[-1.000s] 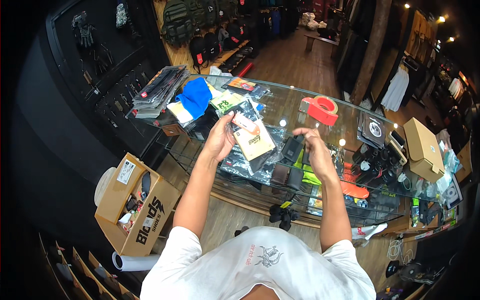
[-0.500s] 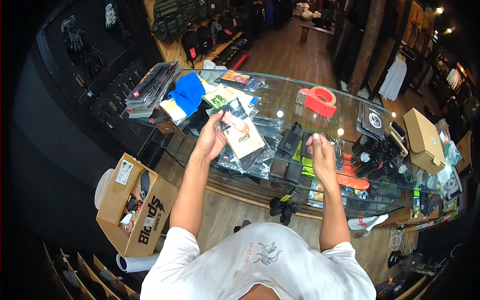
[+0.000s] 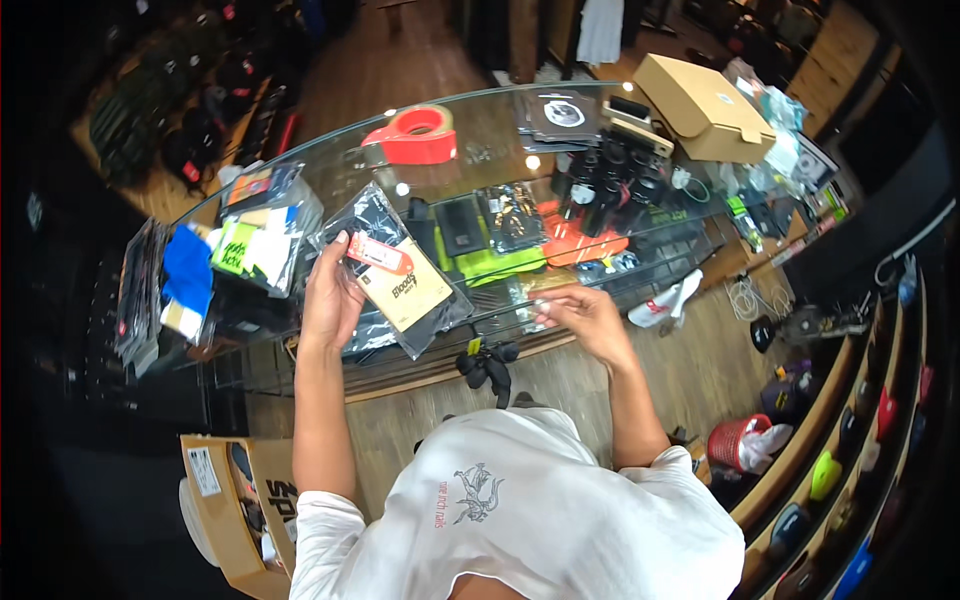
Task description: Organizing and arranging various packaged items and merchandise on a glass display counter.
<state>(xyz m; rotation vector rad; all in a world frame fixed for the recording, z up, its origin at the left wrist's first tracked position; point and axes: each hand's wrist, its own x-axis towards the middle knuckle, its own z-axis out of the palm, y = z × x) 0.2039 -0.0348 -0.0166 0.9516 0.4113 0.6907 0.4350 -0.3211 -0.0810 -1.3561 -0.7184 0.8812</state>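
Observation:
My left hand [image 3: 333, 298] grips the left edge of a clear plastic packet [image 3: 437, 290], held tilted above the glass counter. Inside the packet lie dark contents and a tan card with a red-and-white label across its upper part. To the right, my right hand [image 3: 588, 322] hovers by the counter's front edge, its fingers drawn together toward the thumb. Something small and pale shows at its fingertips, too small to make out. More clear packaging [image 3: 370, 335] lies under the held packet, partly hidden by it.
On the glass counter [image 3: 330, 190] stand a red tape dispenser [image 3: 418, 135], a cardboard box [image 3: 700, 105], dark bottles [image 3: 610, 180] and a blue cloth [image 3: 187, 270]. An open carton [image 3: 245, 510] sits at lower left. A red basket [image 3: 738, 440] and cap shelves [image 3: 830, 500] are at right.
My view has turned to the right, so the counter's things appear farther left. My left hand still holds the packet. The right hand has gone from a fist to a looser pinch, lower toward the counter's edge.

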